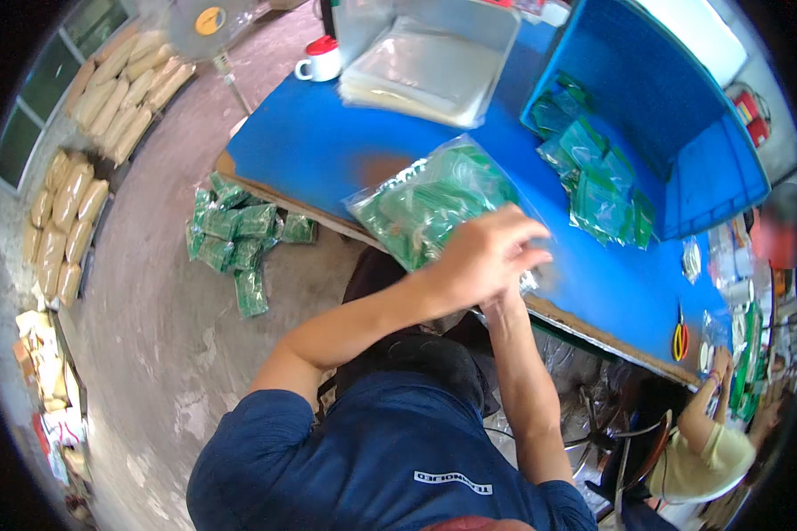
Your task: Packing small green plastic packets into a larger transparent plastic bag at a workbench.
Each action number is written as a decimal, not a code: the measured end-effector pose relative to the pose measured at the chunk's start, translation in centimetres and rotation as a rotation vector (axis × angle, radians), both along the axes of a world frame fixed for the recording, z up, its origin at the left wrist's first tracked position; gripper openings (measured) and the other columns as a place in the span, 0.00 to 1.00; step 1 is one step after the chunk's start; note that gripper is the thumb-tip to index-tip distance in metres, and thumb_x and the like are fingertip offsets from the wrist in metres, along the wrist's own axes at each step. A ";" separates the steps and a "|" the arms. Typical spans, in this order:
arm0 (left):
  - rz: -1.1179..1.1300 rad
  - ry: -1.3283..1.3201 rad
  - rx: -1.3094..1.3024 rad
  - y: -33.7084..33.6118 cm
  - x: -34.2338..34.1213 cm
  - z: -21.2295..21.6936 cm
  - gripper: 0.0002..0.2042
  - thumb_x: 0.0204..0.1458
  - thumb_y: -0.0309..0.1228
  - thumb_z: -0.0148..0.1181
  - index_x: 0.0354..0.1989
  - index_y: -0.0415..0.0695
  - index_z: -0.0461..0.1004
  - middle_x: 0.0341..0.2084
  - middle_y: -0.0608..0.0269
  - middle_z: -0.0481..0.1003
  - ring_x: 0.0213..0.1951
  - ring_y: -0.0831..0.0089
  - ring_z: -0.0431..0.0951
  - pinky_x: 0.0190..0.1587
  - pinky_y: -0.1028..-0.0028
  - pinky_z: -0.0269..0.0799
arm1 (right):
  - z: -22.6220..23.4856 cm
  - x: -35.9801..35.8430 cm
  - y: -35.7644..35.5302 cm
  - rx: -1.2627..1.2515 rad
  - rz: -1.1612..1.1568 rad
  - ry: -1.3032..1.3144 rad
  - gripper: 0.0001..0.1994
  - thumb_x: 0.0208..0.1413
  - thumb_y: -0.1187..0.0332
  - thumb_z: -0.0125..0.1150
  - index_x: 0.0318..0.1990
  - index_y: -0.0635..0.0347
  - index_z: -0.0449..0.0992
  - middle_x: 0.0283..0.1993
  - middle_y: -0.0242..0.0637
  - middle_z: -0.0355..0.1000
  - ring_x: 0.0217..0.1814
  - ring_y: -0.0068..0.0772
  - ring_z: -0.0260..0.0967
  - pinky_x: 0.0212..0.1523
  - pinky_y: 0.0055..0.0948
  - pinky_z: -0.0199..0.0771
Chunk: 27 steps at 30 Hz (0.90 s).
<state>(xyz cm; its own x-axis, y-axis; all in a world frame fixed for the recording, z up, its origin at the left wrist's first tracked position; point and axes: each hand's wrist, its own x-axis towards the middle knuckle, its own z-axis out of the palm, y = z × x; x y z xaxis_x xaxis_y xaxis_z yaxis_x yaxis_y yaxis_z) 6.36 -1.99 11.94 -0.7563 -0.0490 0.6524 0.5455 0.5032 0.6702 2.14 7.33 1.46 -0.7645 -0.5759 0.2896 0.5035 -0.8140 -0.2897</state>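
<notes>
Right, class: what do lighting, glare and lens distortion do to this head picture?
Head view: daylight is bright and even; the clear bag of green packets glints softly; the blue table edge bows with the fisheye; black corners ring the frame; the left hand looks slightly motion-blurred.

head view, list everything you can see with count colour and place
table: one, blue top, middle
clear bag of green packets: one, on the table's near edge under the hands
loose green packets: a pile, in and before the blue bin
blue bin: one, tipped on its side, far right of the table
stack of clear bags: one, far side of the table
mug: one, white with red lid, far edge
green packs on floor: a heap, left of the table
tan sacks: many, along the left wall
scissors: one, red and yellow handles, right end
other person: one, lower right
left hand: on the bag
right hand: hidden beneath the left
</notes>
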 end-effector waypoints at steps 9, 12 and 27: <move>-0.450 -0.807 0.138 -19.7 -1.9 -6.5 0.46 0.50 0.36 0.72 0.72 0.34 0.49 0.71 0.46 0.53 0.71 0.60 0.54 0.71 0.62 0.51 | 4.9 -2.0 -1.1 0.621 0.214 -0.096 0.23 0.64 0.62 0.57 0.61 0.63 0.64 0.62 0.43 0.67 0.64 0.41 0.66 0.65 0.49 0.63; -0.337 -0.887 0.191 -18.5 -1.3 -7.1 0.43 0.52 0.37 0.70 0.72 0.36 0.51 0.70 0.50 0.56 0.71 0.61 0.55 0.71 0.66 0.50 | 4.1 -1.5 -2.3 0.577 0.290 -0.119 0.23 0.64 0.63 0.56 0.63 0.64 0.64 0.62 0.43 0.67 0.64 0.41 0.65 0.66 0.47 0.62; 0.149 -0.651 0.113 -13.6 1.1 -7.6 0.34 0.53 0.37 0.69 0.63 0.31 0.64 0.56 0.44 0.73 0.58 0.60 0.74 0.59 0.66 0.69 | 4.5 -3.5 3.2 1.412 0.238 0.430 0.31 0.65 0.45 0.53 0.48 0.74 0.74 0.33 0.44 0.75 0.27 0.29 0.75 0.26 0.31 0.77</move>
